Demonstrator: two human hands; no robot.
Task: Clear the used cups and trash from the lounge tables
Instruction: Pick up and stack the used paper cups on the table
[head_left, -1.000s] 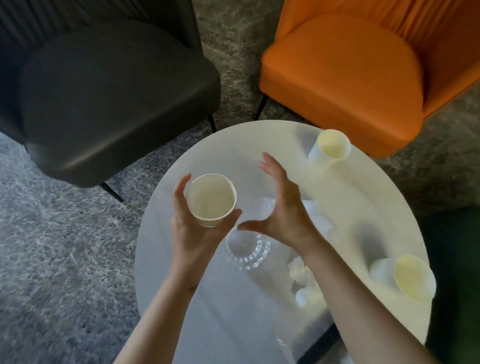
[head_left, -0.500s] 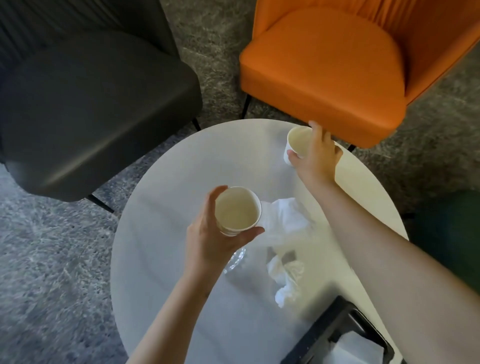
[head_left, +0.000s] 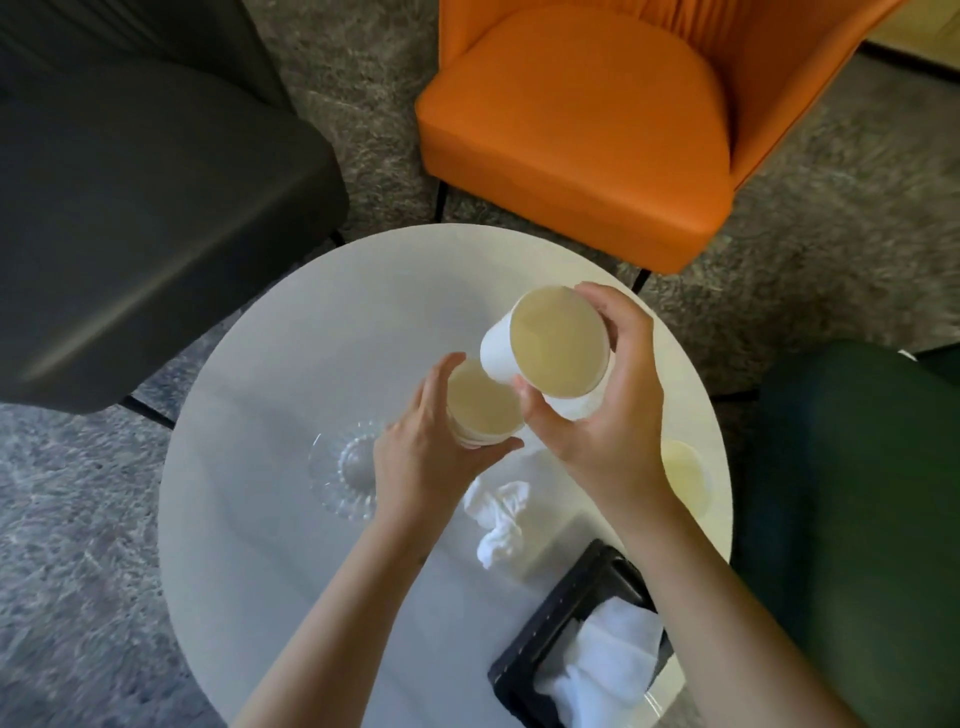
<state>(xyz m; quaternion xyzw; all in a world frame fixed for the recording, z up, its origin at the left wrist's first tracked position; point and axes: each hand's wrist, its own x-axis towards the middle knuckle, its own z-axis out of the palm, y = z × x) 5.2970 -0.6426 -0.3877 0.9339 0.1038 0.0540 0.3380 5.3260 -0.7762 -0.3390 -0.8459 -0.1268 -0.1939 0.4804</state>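
My left hand (head_left: 421, 462) grips a white paper cup (head_left: 480, 405) upright above the round white table (head_left: 249, 499). In my right hand (head_left: 608, 415) is a second paper cup (head_left: 556, 348), tilted toward me, its base over the rim of the first cup. A third paper cup (head_left: 685, 475) stands on the table near the right edge, partly hidden by my right wrist. Crumpled white tissues (head_left: 498, 519) lie on the table below my hands.
A clear glass ashtray (head_left: 340, 473) sits left of my left hand. A black tissue box (head_left: 576, 639) stands at the near right edge. A dark grey chair (head_left: 130, 197), an orange chair (head_left: 582, 119) and a green seat (head_left: 857, 509) ring the table on grey carpet.
My right hand took the far cup from the table's back edge and brought it back to the cup in my left hand. The view shifted, showing the third cup and tissue box.
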